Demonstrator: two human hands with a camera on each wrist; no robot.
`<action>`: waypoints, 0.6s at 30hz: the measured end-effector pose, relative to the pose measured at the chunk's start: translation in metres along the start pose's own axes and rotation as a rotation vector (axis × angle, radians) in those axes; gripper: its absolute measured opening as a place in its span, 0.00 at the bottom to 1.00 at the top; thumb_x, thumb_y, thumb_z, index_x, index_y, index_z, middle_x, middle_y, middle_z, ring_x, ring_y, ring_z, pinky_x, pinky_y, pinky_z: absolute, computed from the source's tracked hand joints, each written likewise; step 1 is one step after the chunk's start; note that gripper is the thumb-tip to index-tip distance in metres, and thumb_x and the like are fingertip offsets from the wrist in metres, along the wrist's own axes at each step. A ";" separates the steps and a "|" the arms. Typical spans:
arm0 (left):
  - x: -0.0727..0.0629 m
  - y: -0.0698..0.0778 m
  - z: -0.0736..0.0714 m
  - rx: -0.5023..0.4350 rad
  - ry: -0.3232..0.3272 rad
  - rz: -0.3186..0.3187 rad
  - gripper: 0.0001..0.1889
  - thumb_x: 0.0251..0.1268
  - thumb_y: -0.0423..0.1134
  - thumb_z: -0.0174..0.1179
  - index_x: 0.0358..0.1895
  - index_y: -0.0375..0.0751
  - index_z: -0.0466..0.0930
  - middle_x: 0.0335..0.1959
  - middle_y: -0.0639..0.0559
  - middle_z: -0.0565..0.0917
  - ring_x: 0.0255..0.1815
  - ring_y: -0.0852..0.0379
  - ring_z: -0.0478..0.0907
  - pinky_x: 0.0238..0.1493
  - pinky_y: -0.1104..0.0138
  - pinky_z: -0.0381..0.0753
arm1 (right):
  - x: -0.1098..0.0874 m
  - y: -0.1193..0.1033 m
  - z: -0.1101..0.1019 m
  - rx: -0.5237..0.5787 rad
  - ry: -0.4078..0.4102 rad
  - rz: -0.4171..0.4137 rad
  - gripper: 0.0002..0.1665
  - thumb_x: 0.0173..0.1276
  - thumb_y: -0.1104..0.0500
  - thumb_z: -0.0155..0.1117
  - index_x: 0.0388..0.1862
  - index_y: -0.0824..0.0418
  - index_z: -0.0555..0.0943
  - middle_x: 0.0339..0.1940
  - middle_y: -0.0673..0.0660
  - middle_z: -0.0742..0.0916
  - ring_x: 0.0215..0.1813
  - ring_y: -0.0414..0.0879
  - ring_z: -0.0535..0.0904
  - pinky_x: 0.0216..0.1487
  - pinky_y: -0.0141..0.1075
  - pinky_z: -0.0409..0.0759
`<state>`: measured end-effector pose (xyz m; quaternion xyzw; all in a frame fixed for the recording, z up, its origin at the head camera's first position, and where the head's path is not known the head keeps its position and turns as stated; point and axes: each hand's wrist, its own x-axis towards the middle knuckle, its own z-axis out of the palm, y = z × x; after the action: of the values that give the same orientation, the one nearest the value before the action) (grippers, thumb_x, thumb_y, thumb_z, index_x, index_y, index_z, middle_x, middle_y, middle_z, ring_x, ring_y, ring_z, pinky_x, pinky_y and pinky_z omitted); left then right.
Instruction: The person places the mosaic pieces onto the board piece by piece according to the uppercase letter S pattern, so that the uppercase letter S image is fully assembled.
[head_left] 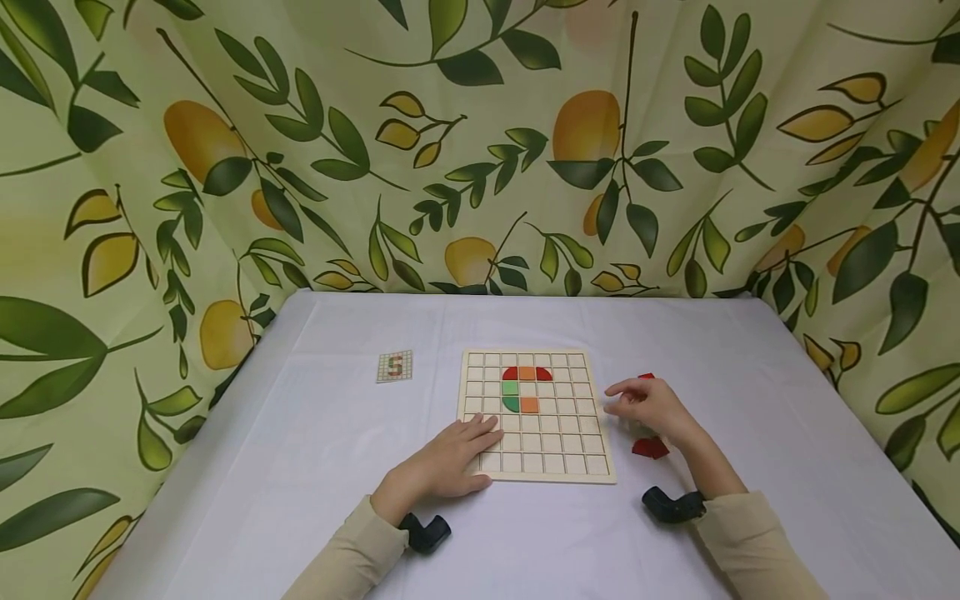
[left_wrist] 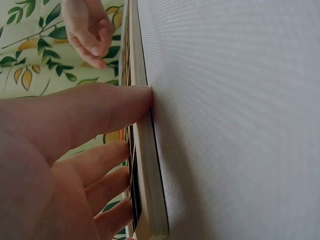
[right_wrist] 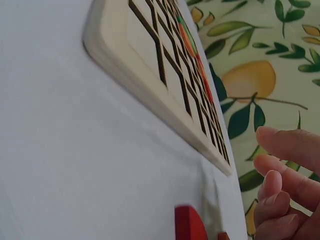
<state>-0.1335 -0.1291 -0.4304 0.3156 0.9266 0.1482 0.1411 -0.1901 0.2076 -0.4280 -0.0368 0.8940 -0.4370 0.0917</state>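
Note:
A pale wooden grid board (head_left: 555, 462) lies on the table. Several coloured pieces sit in its upper cells: red rounded ones, an orange square (head_left: 529, 405), another orange square, a green square (head_left: 510, 388) and a green rounded piece (head_left: 512, 404). My left hand (head_left: 450, 457) rests on the board's near left corner, fingers spread on top and thumb (left_wrist: 117, 105) against the near edge. Just right of the board hovers my right hand (head_left: 651, 408), fingers loosely bent, with nothing visible between thumb and fingertips. Red pieces (head_left: 650, 448) lie under and beside it, partly hidden.
A small card (head_left: 394, 366) printed with a grid and a coloured figure lies left of the board. White cloth (head_left: 247, 500) covers the table, and a leaf-and-fruit patterned curtain (head_left: 480, 167) hangs behind. Black wrist devices (head_left: 672, 505) sit at both sleeves.

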 end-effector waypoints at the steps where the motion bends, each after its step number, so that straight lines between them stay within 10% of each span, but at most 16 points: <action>1: 0.000 0.000 0.000 0.001 0.000 0.000 0.33 0.65 0.46 0.58 0.73 0.44 0.62 0.77 0.48 0.61 0.80 0.45 0.54 0.79 0.50 0.56 | 0.000 0.001 -0.002 0.004 0.010 0.019 0.20 0.59 0.59 0.69 0.48 0.70 0.82 0.22 0.49 0.76 0.25 0.40 0.69 0.23 0.29 0.69; 18: -0.001 0.000 0.001 0.005 0.007 -0.001 0.33 0.64 0.46 0.58 0.72 0.44 0.62 0.77 0.48 0.61 0.80 0.45 0.54 0.79 0.51 0.56 | 0.007 0.020 -0.023 0.014 0.059 0.129 0.27 0.64 0.55 0.66 0.56 0.72 0.77 0.22 0.48 0.77 0.26 0.40 0.71 0.25 0.29 0.71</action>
<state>-0.1331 -0.1296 -0.4310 0.3150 0.9276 0.1468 0.1372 -0.2014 0.2365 -0.4314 0.0342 0.8937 -0.4375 0.0936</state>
